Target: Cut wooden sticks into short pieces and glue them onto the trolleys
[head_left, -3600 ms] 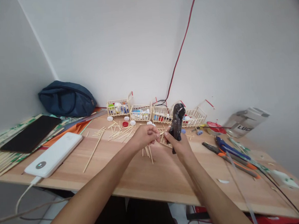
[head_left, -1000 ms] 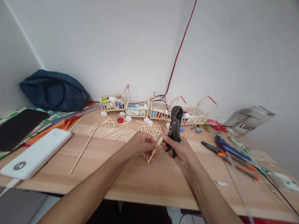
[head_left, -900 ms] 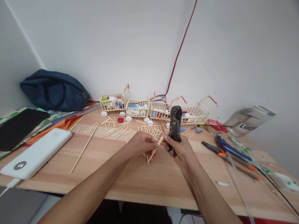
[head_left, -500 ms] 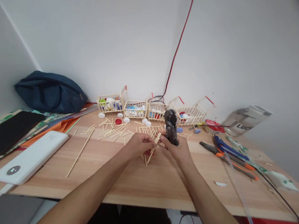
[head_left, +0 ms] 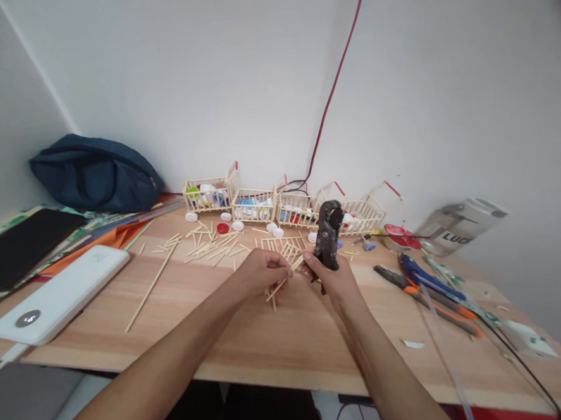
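My left hand [head_left: 260, 273] is closed in a pinch on a thin wooden stick [head_left: 281, 279] that slants down to the left above the table. My right hand [head_left: 331, 279] is wrapped round the handles of black cutting pliers [head_left: 327, 234], held upright with the jaws up. The stick's upper end lies close to my right thumb and the pliers. Loose cut sticks [head_left: 211, 246] and a flat stick grid [head_left: 282, 245] lie on the wooden table [head_left: 279, 337] just beyond my hands.
Several small stick carts [head_left: 261, 203] with bottle caps line the wall. A white power bank [head_left: 58, 296], black phone [head_left: 19, 242] and blue bag [head_left: 95, 174] sit at left. Cutters and knives [head_left: 427, 280], a red lid [head_left: 400, 235] and a box [head_left: 462, 224] lie at right.
My view shifted slightly. The pliers tipped from pointing away to upright again, and the stick in my left hand dropped to a flatter slant.
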A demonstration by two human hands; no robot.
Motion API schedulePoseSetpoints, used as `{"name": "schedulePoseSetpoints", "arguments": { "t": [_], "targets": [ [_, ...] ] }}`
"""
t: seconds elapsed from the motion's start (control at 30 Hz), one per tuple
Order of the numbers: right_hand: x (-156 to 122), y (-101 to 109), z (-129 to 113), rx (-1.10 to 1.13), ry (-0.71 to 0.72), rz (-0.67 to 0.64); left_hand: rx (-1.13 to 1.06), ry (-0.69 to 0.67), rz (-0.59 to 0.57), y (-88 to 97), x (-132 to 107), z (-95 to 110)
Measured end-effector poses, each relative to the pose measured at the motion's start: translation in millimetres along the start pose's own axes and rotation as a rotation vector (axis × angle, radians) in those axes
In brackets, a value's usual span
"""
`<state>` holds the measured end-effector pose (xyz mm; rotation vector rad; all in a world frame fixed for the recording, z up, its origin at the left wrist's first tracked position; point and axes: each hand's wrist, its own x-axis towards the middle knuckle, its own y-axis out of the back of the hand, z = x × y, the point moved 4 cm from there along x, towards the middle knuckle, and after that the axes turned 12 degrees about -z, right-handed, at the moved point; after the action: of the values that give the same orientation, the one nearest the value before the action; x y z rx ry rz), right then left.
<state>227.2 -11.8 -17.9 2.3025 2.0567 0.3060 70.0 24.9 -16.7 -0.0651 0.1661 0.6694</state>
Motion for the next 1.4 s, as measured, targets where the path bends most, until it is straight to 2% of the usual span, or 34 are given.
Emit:
{"name": "schedulePoseSetpoints", "arguments": {
  "t": [0.23, 0.37, 0.53, 0.77, 1.1, 1.4],
  "targets": [
    [1.3, 4.1, 3.6, -0.048, -0.023, 0.035, 0.024, -0.02, 0.019, 3.3, 0.7, -0.2],
    [2.2, 16.8, 6.2, -0.028, 0.007, 0.135, -0.113, -0.051, -0.028, 5.9, 0.9, -2.4],
    [2.5, 28.5, 7.5, -0.013, 0.038, 0.235, -0.3, 0.0, -0.042, 5.8, 1.5, -6.9],
    [-1.4, 21.9, 0.5, -0.014, 0.021, 0.237, -0.291, 0.012, 0.004, 7.9, 1.5, -4.2],
    [-3.1, 18.5, -4.0, -0.019, 0.073, 0.206, -0.311, -0.005, 0.015, 8.9, 2.7, -5.5],
    [-2.2, 16.4, -2.8, -0.041, 0.146, 0.2, -0.203, -0.007, 0.111, 13.6, 3.3, -4.6]
  ]
}}
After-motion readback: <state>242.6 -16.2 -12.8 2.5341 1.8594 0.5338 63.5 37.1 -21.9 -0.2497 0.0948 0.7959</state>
